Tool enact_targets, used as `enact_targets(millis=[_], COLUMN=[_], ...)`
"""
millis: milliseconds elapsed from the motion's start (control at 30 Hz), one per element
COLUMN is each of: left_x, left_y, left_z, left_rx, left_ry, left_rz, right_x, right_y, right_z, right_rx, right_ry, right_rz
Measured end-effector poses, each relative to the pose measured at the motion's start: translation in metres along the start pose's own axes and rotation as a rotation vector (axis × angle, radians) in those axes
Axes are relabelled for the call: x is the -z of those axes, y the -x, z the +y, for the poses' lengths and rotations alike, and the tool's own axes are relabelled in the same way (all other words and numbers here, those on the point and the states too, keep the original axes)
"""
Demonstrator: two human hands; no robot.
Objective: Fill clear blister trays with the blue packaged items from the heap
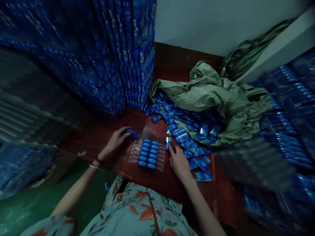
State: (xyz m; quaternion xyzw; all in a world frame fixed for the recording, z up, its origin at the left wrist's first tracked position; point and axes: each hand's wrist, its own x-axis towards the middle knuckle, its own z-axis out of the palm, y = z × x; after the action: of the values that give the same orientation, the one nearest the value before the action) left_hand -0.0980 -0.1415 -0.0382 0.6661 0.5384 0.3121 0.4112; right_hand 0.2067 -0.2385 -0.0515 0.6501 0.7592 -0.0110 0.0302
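Note:
A clear plastic tray (160, 159) with moulded oval hollows lies on the red-brown table in front of me. Two middle columns of it hold glossy blue oval packs (145, 148), while the outer hollows show bare plastic. Left of the tray's far corner, my left hand (117, 140) grips a small blue pack (131, 132) between thumb and fingers. On the tray's right, the fingertips of my right hand (179, 161) close on another small blue-and-white pack (168, 141); the thumb is partly hidden. Beside that hand spreads a loose heap of blue packs (180, 133).
A green cloth sack (209, 95) lies open at the back right, spilling packs onto the table (98, 134). Tall stacks of blue packages (137, 65) rise at the back left. Stacked clear trays (256, 164) stand right, near more blue packages (283, 131). Grey stacked trays (27, 101) stand left.

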Motion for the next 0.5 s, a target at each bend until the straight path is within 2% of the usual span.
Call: enact_targets(millis=[100, 267, 400, 500], left_x=[-0.002, -0.008, -0.015, -0.018], left_y=[0.007, 0.007, 0.009, 0.012], left_z=[0.006, 0.018, 0.015, 0.014], left_rx=[0.001, -0.14, -0.284, -0.376], left_ry=[0.024, -0.118, -0.264, -0.47], left_rz=[-0.007, -0.09, -0.178, -0.236], right_x=[0.006, 0.008, 0.002, -0.004], right_y=[-0.01, -0.029, -0.031, -0.02], right_z=[-0.004, 0.0, 0.013, 0.016], right_rx=[0.027, 0.14, 0.135, -0.056], right_ry=[0.015, -0.058, -0.264, -0.578], right_rz=[-0.024, -0.062, 0.085, 0.304])
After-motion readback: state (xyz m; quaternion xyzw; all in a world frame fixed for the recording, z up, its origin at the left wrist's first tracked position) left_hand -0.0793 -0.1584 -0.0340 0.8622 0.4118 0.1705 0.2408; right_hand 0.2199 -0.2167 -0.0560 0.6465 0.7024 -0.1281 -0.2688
